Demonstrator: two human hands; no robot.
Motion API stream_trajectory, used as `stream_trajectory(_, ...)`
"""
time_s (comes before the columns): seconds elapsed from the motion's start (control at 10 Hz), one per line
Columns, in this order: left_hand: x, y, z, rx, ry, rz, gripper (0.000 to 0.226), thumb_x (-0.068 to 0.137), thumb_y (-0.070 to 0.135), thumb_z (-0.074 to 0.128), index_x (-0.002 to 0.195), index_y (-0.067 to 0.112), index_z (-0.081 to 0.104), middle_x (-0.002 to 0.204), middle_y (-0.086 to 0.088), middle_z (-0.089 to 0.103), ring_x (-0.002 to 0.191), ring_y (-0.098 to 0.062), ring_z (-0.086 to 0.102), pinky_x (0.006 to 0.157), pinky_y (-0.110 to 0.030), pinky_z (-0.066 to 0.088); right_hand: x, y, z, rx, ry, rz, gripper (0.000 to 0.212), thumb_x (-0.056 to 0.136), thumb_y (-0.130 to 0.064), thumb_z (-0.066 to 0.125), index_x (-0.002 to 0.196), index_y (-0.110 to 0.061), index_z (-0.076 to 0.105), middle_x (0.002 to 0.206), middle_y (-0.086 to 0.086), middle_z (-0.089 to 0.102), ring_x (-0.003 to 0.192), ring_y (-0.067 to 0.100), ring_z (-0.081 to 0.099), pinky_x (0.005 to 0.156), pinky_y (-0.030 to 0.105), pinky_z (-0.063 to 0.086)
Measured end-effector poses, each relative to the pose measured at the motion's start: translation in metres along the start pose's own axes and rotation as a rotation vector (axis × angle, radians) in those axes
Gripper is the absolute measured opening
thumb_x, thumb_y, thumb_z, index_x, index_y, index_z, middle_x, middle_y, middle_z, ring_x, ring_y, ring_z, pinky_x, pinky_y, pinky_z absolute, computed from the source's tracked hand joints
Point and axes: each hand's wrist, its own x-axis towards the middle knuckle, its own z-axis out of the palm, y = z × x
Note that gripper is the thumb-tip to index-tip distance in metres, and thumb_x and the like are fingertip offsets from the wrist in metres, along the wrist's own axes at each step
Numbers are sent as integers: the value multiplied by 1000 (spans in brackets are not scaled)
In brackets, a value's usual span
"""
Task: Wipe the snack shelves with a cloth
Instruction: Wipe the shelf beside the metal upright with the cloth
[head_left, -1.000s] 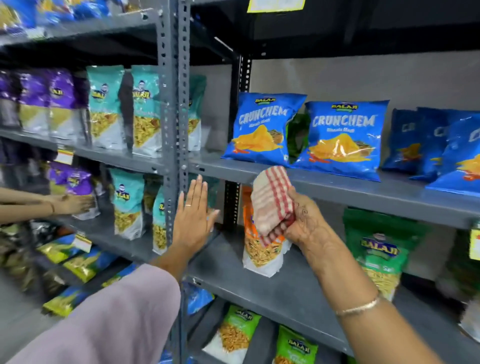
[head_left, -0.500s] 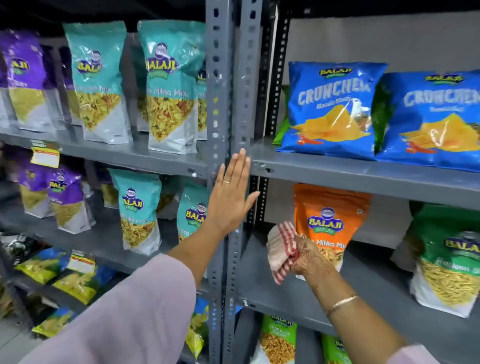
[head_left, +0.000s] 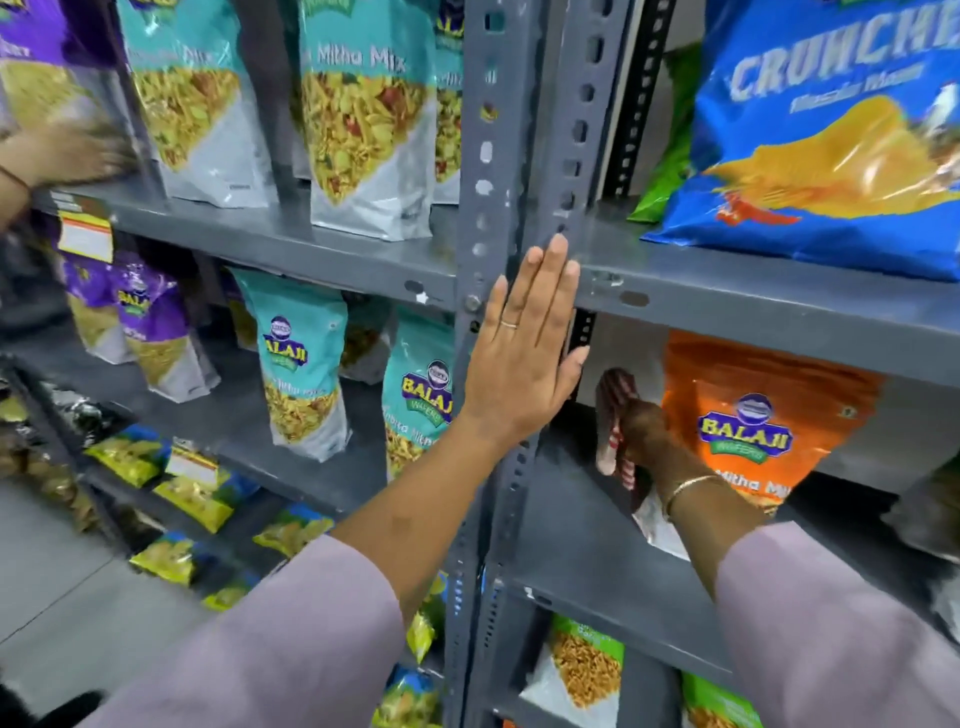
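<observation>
A red-and-white checked cloth (head_left: 613, 415) is bunched in my right hand (head_left: 649, 436), which reaches deep into the grey middle shelf (head_left: 587, 561), beside an orange snack bag (head_left: 753, 421). The cloth hangs near the back left corner of that shelf; whether it touches the surface I cannot tell. My left hand (head_left: 524, 353) lies flat, fingers straight and together, against the grey perforated upright (head_left: 498, 156) between the two shelf bays. It holds nothing.
A blue Crunchem bag (head_left: 826, 135) lies on the shelf above. Teal Mitha Mix bags (head_left: 363, 114) and purple bags (head_left: 135, 312) fill the left bay. Another person's hand (head_left: 62, 150) reaches in at the far left. Green bags (head_left: 587, 665) stand on the shelf below.
The camera has come closer to the shelves. My right hand has pushed the cloth further back into the middle shelf. My left hand stays flat on the upright.
</observation>
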Motion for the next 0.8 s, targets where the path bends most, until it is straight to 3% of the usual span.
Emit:
stream_trajectory(0.1, 0, -1, 1, 11, -19, 4, 57, 97, 43, 16, 140, 6, 19, 146, -13, 15, 141, -14, -15, 116, -39, 3, 30, 12, 18, -101, 86, -3, 42, 100, -17, 30, 136, 4, 39, 140, 31, 43, 126, 46, 45, 62, 33, 48)
stream_trajectory(0.2, -1, -1, 2, 23, -18, 9, 59, 96, 47, 14, 141, 8, 17, 146, -12, 14, 141, -13, -16, 116, -39, 2, 46, 50, 33, -553, 43, -98, 43, 96, -8, 41, 138, 1, 37, 144, 16, 42, 130, 36, 43, 106, 40, 37)
stream_trajectory(0.3, -4, -3, 5, 44, 3, 30, 63, 96, 46, 14, 149, 16, -2, 151, -13, 7, 141, -15, -15, 116, -40, 3, 54, 87, 41, -796, -81, -57, 48, 90, -5, 48, 137, 4, 40, 145, 17, 42, 133, 33, 41, 113, 39, 32)
stream_trajectory(0.4, -6, -5, 8, 59, 27, 44, 67, 96, 48, 13, 146, 15, -17, 154, 1, -23, 142, -16, -12, 116, -40, 3, 56, 84, 38, -730, -49, -108, 52, 90, 1, 49, 141, -7, 37, 147, 23, 36, 135, 34, 37, 111, 37, 34)
stream_trajectory(0.5, -7, -5, 10, 63, 40, 47, 67, 96, 49, 11, 146, 15, -18, 151, 6, -27, 142, -16, -12, 116, -40, 2, 60, 72, 37, -758, -126, -184, 64, 97, -34, 42, 150, -14, 11, 158, 16, 14, 145, 32, 16, 121, 41, 13)
stream_trajectory(0.6, -6, -5, 10, 54, 31, 52, 67, 95, 49, 11, 146, 16, -19, 151, 7, -27, 142, -16, -13, 116, -39, 2, 67, 77, 37, -912, -190, -213, 67, 98, -49, 19, 150, -15, -4, 159, 9, -12, 147, 24, -11, 120, 37, -7)
stream_trajectory(0.7, -5, -5, 9, 63, 16, 43, 67, 95, 48, 12, 149, 12, -4, 157, -6, -12, 141, -16, -13, 116, -40, 4, 69, 97, 40, -1068, -201, -301, 70, 97, -50, 20, 149, -14, -13, 157, 9, -21, 146, 23, -19, 121, 38, -9)
stream_trajectory(0.8, -2, -2, 6, 36, 23, 9, 65, 95, 46, 16, 139, 0, 20, 145, -22, 23, 141, -17, -10, 116, -41, 8, 58, 104, 45, -1079, -188, -323, 72, 95, -55, 21, 149, -18, -9, 158, 6, -19, 146, 23, -18, 121, 41, -7)
